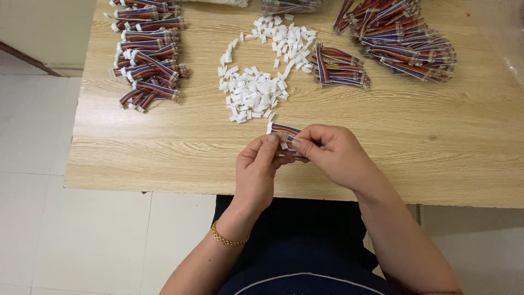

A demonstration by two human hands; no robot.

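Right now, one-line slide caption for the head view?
Both hands, left hand and right hand, pinch a multicoloured ribbon cable above a wooden table beside loose white connectors.

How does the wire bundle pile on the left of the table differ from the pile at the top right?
The left pile runs in a loose column toward the table's left edge; the right pile fans out in a denser heap. White connectors show on many ends in the left pile, while few show in the right pile. Both hold short multicoloured wire bundles, and both lie away from the left hand and right hand.
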